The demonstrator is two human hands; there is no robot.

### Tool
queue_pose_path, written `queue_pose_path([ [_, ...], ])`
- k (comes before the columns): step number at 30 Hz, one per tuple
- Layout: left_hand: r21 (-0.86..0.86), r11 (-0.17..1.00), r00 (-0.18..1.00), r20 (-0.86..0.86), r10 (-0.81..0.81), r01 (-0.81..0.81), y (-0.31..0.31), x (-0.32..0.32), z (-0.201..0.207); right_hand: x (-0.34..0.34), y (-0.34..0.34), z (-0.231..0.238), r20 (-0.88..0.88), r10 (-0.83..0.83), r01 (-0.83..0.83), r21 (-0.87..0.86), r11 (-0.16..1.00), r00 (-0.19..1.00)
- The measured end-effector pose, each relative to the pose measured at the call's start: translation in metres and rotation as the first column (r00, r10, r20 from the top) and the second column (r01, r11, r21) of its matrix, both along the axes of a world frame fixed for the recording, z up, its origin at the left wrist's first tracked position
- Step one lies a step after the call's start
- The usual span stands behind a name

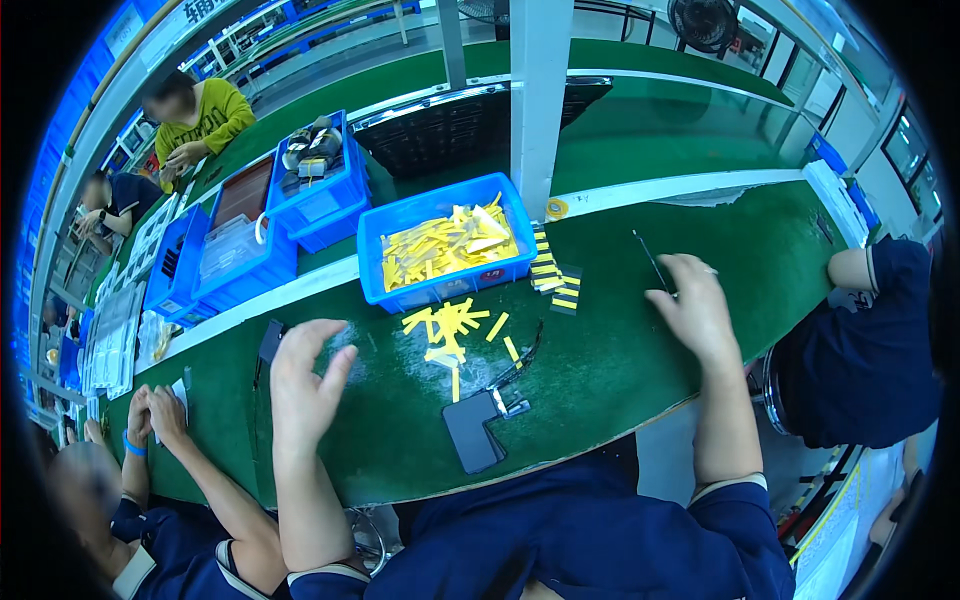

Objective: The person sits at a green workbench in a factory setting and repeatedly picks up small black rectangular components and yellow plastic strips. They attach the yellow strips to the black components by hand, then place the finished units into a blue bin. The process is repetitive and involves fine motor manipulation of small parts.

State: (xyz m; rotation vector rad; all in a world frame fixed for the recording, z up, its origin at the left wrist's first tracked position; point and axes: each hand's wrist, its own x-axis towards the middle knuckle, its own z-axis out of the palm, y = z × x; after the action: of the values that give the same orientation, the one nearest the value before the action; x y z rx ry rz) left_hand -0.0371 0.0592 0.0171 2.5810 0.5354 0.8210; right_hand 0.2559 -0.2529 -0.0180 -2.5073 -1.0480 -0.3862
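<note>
Strips of yellow lie at twelve o'clock of the dark device, presumably for easy reach, between well-parted hands: left hand curved, empty at ten o'clock, right hand at two beside a thin rod, grip unclear.

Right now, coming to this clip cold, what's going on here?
Someone is at a green worktable with both hands raised apart. The left hand is open, with nothing visible in it. The right hand is at one end of a thin dark rod; whether it grips it is unclear. Between the hands lie dark flat pieces and loose yellow strips, in front of a blue bin with more strips. A co-worker sits at the left.
</note>
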Motion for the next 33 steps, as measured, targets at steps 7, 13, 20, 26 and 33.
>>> queue_pose_path([
  [7,-0.076,0.891,0.855,-0.256,-0.451,0.447,-0.071,0.013,0.002,-0.001,-0.076,-0.014,-0.084,0.028,-0.038,-0.129,0.991,0.996],
  [13,-0.05,0.891,0.814,-0.387,-0.433,0.451,-0.097,0.011,-0.019,-0.006,-0.079,0.006,-0.209,0.041,-0.072,-0.146,0.987,0.977],
  [20,-0.031,0.919,0.872,-0.305,-0.383,0.393,-0.098,0.01,-0.022,-0.02,-0.053,-0.016,-0.305,-0.022,0.053,0.091,0.994,0.952],
  [26,-0.388,0.851,0.917,-0.036,-0.398,0.355,-0.098,0.029,-0.012,-0.105,0.034,-0.005,-0.616,0.515,-0.265,0.454,0.851,0.596],
  [33,-0.875,0.395,0.94,0.164,-0.3,0.279,-0.07,0.033,-0.04,-0.091,0.072,0.013,-0.695,0.614,-0.563,0.356,0.746,0.375],
])
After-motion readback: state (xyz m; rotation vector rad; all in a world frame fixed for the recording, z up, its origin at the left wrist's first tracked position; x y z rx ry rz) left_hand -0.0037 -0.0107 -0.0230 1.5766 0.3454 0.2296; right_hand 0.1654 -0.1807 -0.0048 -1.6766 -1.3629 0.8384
